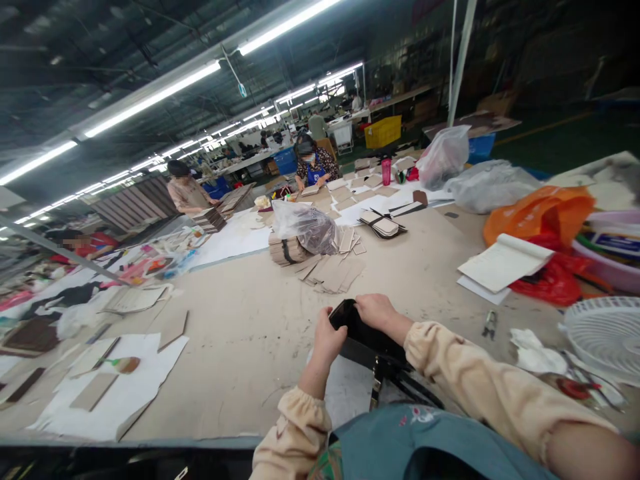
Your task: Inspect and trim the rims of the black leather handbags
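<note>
A black bag (367,337) with a dark strap and metal fittings lies on the table edge close to my body. My left hand (330,337) is closed on the near-left part of its rim, thumb on the inner side. On the far rim, my right hand (377,312) grips with the fingers curled over the edge. The bag's mouth shows dark between both hands, and its inside is too dark to make out. A white sheet (345,387) lies partly under the bag.
Cut beige pieces (333,270) lie ahead, beside a plastic-wrapped bundle (310,230). To the right are a notepad (505,263), a metal clip (490,325), an orange bag (540,217) and a white basket (607,337). A brush (125,364) rests at left. Co-workers sit beyond.
</note>
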`<state>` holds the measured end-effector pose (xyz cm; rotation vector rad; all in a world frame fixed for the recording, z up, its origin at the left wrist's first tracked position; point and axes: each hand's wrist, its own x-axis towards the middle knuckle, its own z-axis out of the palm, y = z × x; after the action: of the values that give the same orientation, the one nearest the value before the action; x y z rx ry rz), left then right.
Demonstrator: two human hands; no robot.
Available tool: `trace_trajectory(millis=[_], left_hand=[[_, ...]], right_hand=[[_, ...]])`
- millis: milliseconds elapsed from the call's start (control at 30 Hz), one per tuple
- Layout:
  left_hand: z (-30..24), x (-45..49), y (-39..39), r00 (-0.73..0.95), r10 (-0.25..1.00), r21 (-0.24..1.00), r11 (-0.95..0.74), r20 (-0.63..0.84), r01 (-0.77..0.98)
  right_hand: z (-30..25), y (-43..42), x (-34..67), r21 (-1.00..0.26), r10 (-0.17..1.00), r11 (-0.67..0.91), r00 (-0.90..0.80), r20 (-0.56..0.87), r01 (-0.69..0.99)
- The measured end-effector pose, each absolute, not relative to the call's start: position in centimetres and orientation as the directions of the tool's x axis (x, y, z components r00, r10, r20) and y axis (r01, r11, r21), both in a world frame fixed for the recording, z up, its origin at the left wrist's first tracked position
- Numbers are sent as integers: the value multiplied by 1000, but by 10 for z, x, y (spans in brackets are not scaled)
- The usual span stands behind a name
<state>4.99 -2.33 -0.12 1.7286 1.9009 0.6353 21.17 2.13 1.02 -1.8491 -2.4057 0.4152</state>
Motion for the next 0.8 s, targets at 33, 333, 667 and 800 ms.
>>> trace_trajectory(millis=[33, 333, 667, 800], left_hand=[[-2, 53, -23, -89, 992, 628, 128, -92, 768], [-4, 38, 0, -113, 984, 667, 178, -140, 724], [17, 12, 16, -120, 976, 314, 173, -181, 933], [19, 14, 2, -67, 975, 230, 117, -213, 966]], right_hand=[[10, 21, 212, -261, 958, 235, -269, -102, 936], [14, 18, 214, -268, 954, 241, -278, -109, 933], [19, 2, 202, -244, 929, 316, -351, -116, 917], [19, -9, 208, -219, 933, 311, -341, -118, 925]])
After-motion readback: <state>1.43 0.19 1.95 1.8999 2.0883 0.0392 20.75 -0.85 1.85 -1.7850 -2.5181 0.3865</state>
